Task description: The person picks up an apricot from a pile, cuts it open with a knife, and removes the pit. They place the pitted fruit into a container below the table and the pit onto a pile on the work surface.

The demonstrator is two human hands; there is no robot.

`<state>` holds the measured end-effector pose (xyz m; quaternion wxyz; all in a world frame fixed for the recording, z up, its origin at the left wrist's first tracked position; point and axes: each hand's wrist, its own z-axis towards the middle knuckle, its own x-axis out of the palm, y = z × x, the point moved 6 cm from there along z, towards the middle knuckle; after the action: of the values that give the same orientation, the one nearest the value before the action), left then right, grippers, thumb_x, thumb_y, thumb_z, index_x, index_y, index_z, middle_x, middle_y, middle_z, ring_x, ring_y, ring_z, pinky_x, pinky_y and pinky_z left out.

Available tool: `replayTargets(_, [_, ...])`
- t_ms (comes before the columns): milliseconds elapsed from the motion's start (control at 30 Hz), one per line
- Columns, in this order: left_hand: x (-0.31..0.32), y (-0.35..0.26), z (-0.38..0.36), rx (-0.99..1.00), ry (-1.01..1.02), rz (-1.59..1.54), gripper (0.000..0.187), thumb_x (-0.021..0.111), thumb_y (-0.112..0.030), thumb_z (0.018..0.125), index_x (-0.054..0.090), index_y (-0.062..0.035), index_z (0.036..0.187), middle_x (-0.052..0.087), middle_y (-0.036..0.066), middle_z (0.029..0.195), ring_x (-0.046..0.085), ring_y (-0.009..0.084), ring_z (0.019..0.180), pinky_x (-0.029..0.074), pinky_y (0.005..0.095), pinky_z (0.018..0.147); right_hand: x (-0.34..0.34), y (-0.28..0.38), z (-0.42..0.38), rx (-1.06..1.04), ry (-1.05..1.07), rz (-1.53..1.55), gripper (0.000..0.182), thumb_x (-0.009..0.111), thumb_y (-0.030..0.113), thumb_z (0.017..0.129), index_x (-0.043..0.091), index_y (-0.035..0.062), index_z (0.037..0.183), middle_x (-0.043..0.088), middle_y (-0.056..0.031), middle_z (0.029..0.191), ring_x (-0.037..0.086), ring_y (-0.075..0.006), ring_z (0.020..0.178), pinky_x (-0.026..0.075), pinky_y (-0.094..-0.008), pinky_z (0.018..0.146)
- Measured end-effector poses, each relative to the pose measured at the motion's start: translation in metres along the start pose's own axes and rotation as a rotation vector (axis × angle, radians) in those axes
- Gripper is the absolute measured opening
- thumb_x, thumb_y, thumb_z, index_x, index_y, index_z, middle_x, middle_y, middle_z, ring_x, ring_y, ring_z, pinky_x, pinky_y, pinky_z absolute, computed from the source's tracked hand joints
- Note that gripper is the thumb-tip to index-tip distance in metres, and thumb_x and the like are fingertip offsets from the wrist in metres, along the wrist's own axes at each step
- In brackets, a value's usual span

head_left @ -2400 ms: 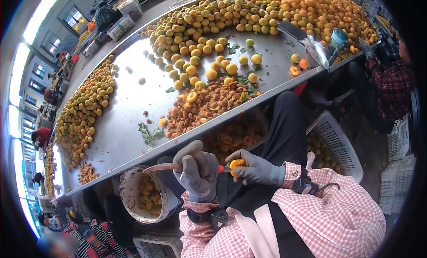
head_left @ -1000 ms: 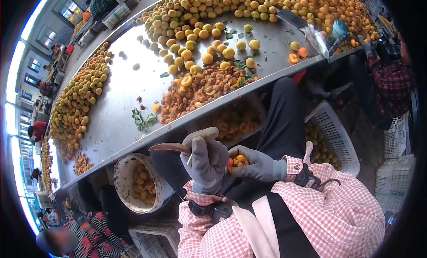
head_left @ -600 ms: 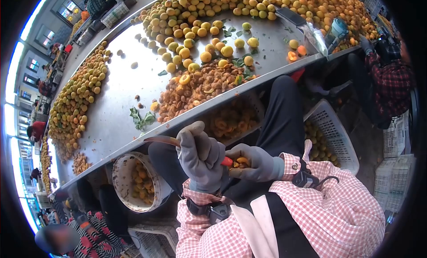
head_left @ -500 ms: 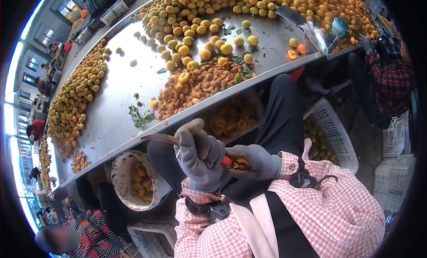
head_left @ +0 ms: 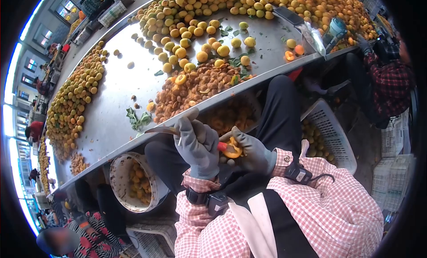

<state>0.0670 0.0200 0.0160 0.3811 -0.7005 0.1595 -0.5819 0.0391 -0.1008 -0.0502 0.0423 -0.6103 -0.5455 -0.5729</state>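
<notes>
Bright daylight, table glare, heavy fisheye distortion

A: What are the gloves made of?
B: Both the left hand (head_left: 198,144) and right hand (head_left: 251,149) wear matt grey knitted cloth gloves.
A: And the table (head_left: 115,111)?
B: Smooth, shiny sheet metal, reflecting light. The knife (head_left: 162,130) blade looks dull metal; the basket (head_left: 336,140) is white latticed plastic.
</notes>
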Motion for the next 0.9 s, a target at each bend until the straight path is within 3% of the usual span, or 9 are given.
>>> replayTargets(33, [-0.002, -0.001, 0.002, -0.011, 0.038, -0.056, 0.035, 0.046, -0.035, 0.099, 0.061, -0.0047, 0.107, 0.027, -0.007, 0.053, 0.02, 0.0034, 0.038, 0.019, 0.021, 0.034, -0.003, -0.002, 0.001, 0.049, -0.025, 0.14, 0.048, 0.038, 0.046, 0.099, 0.049, 0.0069, 0.123, 0.058, -0.0085, 0.111, 0.061, -0.0203, 0.101, 0.051, -0.0349, 0.088])
replayTargets(133, [-0.003, -0.013, 0.006, 0.013, 0.131, -0.135, 0.037, 0.043, -0.035, 0.1, 0.061, -0.0042, 0.109, 0.026, -0.007, 0.054, 0.02, 0.0035, 0.038, 0.02, 0.0211, 0.034, 0.004, 0.01, -0.004, 0.052, 0.05, 0.312, 0.045, 0.042, 0.041, 0.099, 0.048, 0.0058, 0.126, 0.056, -0.0079, 0.116, 0.057, -0.0192, 0.107, 0.05, -0.035, 0.092])
replayTargets(267, [-0.015, -0.028, 0.01, 0.042, 0.177, -0.195, 0.036, 0.042, -0.033, 0.1, 0.059, -0.0046, 0.113, 0.024, -0.008, 0.054, 0.02, 0.0028, 0.038, 0.02, 0.0207, 0.034, 0.002, 0.014, -0.004, 0.037, 0.077, 0.063, 0.037, 0.053, 0.023, 0.096, 0.047, 0.0053, 0.127, 0.054, -0.0071, 0.121, 0.056, -0.0178, 0.11, 0.049, -0.0337, 0.095])
replayTargets(433, [-0.037, -0.033, 0.006, 0.014, 0.108, -0.178, 0.035, 0.043, -0.034, 0.1, 0.059, -0.0042, 0.11, 0.025, -0.008, 0.054, 0.02, 0.0027, 0.037, 0.02, 0.0205, 0.033, -0.006, 0.018, 0.003, 0.049, -0.064, -0.122, 0.03, 0.053, 0.019, 0.096, 0.049, 0.0039, 0.121, 0.058, -0.0053, 0.111, 0.06, -0.0134, 0.096, 0.052, -0.0246, 0.073])
replayTargets(500, [-0.045, -0.03, 0.004, -0.007, 0.055, -0.158, 0.035, 0.045, -0.035, 0.099, 0.06, -0.0047, 0.106, 0.025, -0.008, 0.053, 0.019, 0.0028, 0.036, 0.019, 0.0206, 0.033, -0.01, 0.021, 0.011, -0.047, -0.061, -0.152, 0.027, 0.052, 0.021, 0.096, 0.05, 0.0045, 0.118, 0.06, -0.0057, 0.103, 0.062, -0.0117, 0.084, 0.049, -0.02, 0.06])
replayTargets(600, [-0.058, -0.019, -0.001, -0.063, -0.017, -0.178, 0.034, 0.046, -0.036, 0.099, 0.06, -0.0054, 0.103, 0.026, -0.008, 0.052, 0.02, 0.0028, 0.036, 0.019, 0.0207, 0.033, -0.015, 0.022, 0.018, -0.051, -0.131, -0.135, 0.029, 0.051, 0.022, 0.097, 0.05, 0.0018, 0.119, 0.062, -0.0101, 0.099, 0.062, -0.0125, 0.078, 0.046, -0.0185, 0.053])
replayTargets(733, [-0.067, -0.006, -0.003, -0.162, -0.019, -0.204, 0.034, 0.046, -0.037, 0.099, 0.06, -0.006, 0.102, 0.027, -0.007, 0.052, 0.021, 0.0031, 0.036, 0.019, 0.0209, 0.034, -0.026, 0.027, 0.035, -0.049, -0.082, -0.017, 0.03, 0.052, 0.022, 0.097, 0.05, 0.0024, 0.119, 0.062, -0.0098, 0.099, 0.062, -0.0134, 0.08, 0.047, -0.0194, 0.056])
replayTargets(833, [-0.079, 0.007, -0.003, -0.24, -0.078, -0.163, 0.03, 0.044, -0.036, 0.099, 0.056, -0.0076, 0.102, 0.026, -0.008, 0.053, 0.02, 0.0022, 0.037, 0.02, 0.02, 0.034, -0.024, 0.04, 0.053, -0.037, -0.035, 0.181, 0.026, 0.051, 0.019, 0.096, 0.049, 0.0061, 0.119, 0.059, -0.0082, 0.105, 0.062, -0.0176, 0.089, 0.051, -0.0244, 0.069])
replayTargets(900, [-0.086, 0.014, -0.003, -0.261, -0.062, -0.171, 0.032, 0.046, -0.036, 0.099, 0.059, -0.0071, 0.101, 0.026, -0.008, 0.052, 0.02, 0.0027, 0.037, 0.019, 0.0204, 0.034, -0.018, 0.058, 0.066, -0.071, -0.013, 0.121, 0.027, 0.051, 0.018, 0.096, 0.048, 0.0059, 0.12, 0.059, -0.0088, 0.107, 0.062, -0.0186, 0.09, 0.051, -0.0252, 0.072])
